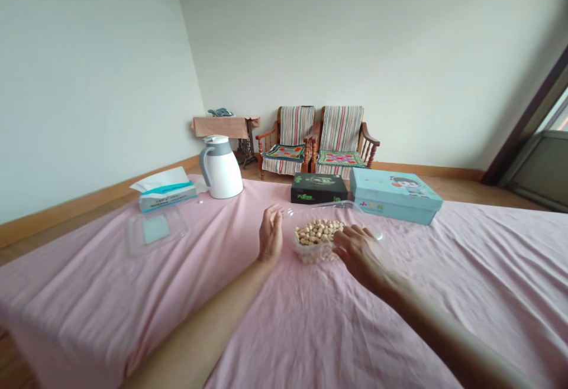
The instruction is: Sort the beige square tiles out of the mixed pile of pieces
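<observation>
A clear plastic container (310,253) holds many small, round, pale-brown nuts or beans (318,231); their exact kind is too small to tell. Just left of it, my left hand (271,232) is raised on its edge, fingers up and slightly curved, holding nothing. My right hand (361,254) reaches over the container's right side with bent fingers. Its fingertips are at the nuts, and whatever they may hold is hidden. More clear plastic rim (377,234) shows beyond the right hand.
Behind the container are a black box (318,189) and a light-blue box (394,194). At left stand a white jug (224,170), a tissue box (167,194) and a clear plastic lid or tray (175,229). A wrinkled pink cloth (284,330) covers the table; two chairs are beyond.
</observation>
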Tool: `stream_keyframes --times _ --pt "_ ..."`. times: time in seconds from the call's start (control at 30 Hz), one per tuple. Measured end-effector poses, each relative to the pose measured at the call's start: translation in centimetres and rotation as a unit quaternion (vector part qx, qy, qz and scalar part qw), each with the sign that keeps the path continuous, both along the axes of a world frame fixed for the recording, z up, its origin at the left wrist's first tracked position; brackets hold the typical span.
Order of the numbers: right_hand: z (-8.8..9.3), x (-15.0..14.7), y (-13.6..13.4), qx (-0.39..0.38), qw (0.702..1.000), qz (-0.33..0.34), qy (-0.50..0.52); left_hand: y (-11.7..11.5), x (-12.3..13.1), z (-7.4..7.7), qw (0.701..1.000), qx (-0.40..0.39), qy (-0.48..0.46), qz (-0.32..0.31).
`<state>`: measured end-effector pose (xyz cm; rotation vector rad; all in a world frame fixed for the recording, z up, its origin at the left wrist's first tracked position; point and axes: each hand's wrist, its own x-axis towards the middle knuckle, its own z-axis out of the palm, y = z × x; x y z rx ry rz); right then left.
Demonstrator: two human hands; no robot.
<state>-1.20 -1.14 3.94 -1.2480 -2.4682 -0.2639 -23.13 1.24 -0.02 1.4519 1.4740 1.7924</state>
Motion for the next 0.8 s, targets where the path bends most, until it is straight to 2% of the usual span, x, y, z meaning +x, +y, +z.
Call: stream_keyframes --times 0.1,0.2,0.3,0.4,0.5,0.6,0.7,0.8 --pt "-0.1 -0.9 0.2 0.009 1.0 -0.024 0.005 -0.2 -0.3 0.9 0.998 0.006 0.067 0.007" --pt "-0.2 -0.8 0.1 0.056 0.997 -0.011 0.047 -0.6 -2.5 2.5 0.986 -0.014 0.165 0.004" --pt "-0.4 0.7 -0.4 0.121 0.985 0.014 0.126 -1.6 -7.7 4.3 0.959 -0.077 0.27 0.028" --pt "-0.9 2.8 -0.5 0.151 0.968 0.026 0.197 -3.6 -14.6 5.3 0.909 -0.178 0.365 0.095" --pt "-1.8 4.1 -0.1 0.148 0.955 0.026 0.256 -6.1 -20.6 5.2 0.837 -0.282 0.428 0.192" --pt "-2.7 4.5 0.3 0.144 0.949 0.024 0.28 -8.1 -24.1 4.3 0.773 -0.352 0.469 0.244" --pt "-3.0 4.6 0.4 0.148 0.948 0.033 0.28 -9.0 -25.6 3.5 0.739 -0.377 0.5 0.249" --pt "-2.9 4.9 0.1 0.15 0.947 0.034 0.283 -9.1 -26.1 3.4 0.731 -0.374 0.512 0.253"
